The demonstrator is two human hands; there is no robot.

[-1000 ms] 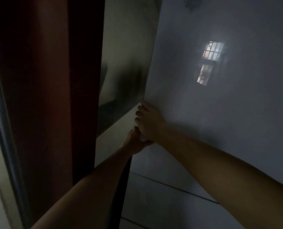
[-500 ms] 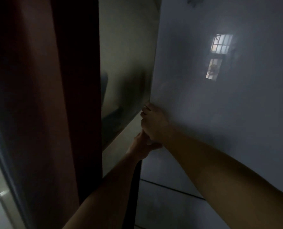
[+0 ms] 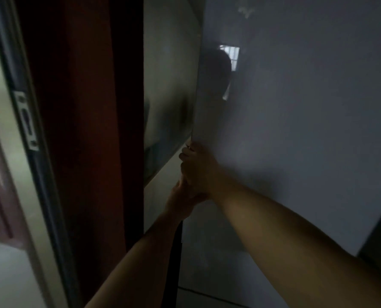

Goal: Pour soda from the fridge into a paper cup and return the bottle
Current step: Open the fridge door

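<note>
Right up against the fridge door (image 3: 296, 130) here, pale grey and glossy, filling the right side of the view in very dim light. Gripping its left edge with the right hand (image 3: 198, 167), fingers (image 3: 185, 155) curled round the rim. Pressing in just underneath with the left hand (image 3: 180, 203), touching the right one near the wrist, thumb up along the same edge. Hard to say whether clamped on the door or only resting there, with its fingers tucked out of sight behind the right hand. Reaching up from the bottom of the view with both bare forearms, converging at the door's edge. Catching a small bright window reflection (image 3: 231, 56) high on the door, partly blocked by a dark rounded shape. Showing a dark narrow gap (image 3: 174, 252) below the hands along that edge. Flanked on the left by a grey panel (image 3: 169, 85), then a dark red upright (image 3: 80, 130), then a pale door frame (image 3: 0, 96) with a metal strike plate (image 3: 27, 121)
</note>
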